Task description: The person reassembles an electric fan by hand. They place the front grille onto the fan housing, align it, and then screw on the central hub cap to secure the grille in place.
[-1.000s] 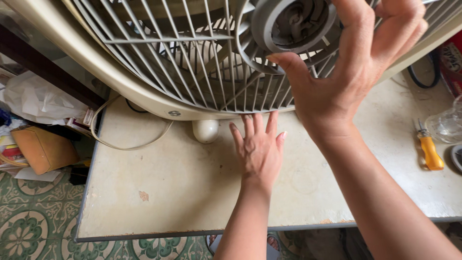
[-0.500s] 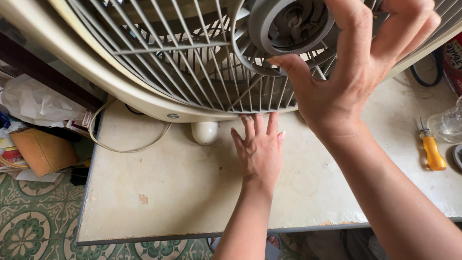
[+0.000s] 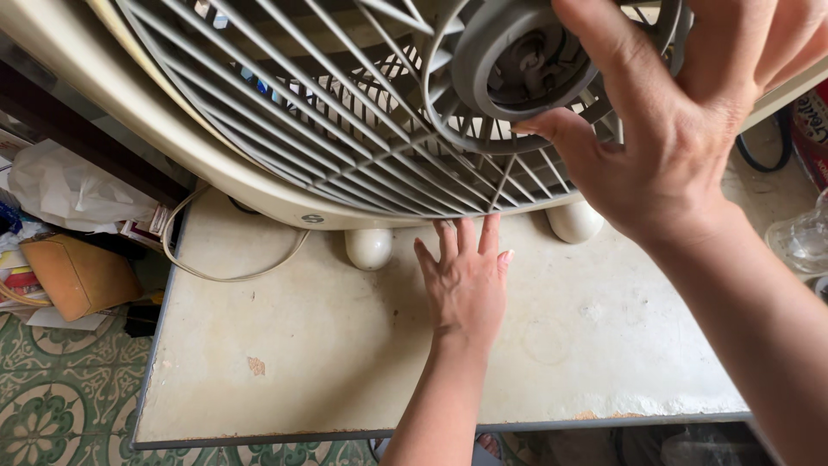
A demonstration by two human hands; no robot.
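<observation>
Take the fan (image 3: pixel 285 112) as your landmark; everything here is placed against it.

Nearest to you, your left hand (image 3: pixel 464 280) lies flat on the desk (image 3: pixel 285 345), palm down, fingers together and pointing away from you toward the fan's lower rim. The fingertips stop right at that rim, between the two rounded white feet: one foot (image 3: pixel 368 248) just to the left of your fingers, the other foot (image 3: pixel 574 220) off to their right. That hand grips nothing; it only presses on the desk.

Farther out and higher, your right hand (image 3: pixel 681 129) is up against the front grille, fingers spread wide around the grey round hub (image 3: pixel 526 60) at the grille's centre. The thumb reaches under the hub's lower edge and the other fingers arch over its right side. So the hub lies just up and left of your right palm, and that hand is far nearer to it than the left.

The fan tips toward you, its grille slanting overhead. A pale cord (image 3: pixel 224 274) trails from its lower left across the desk corner.
</observation>
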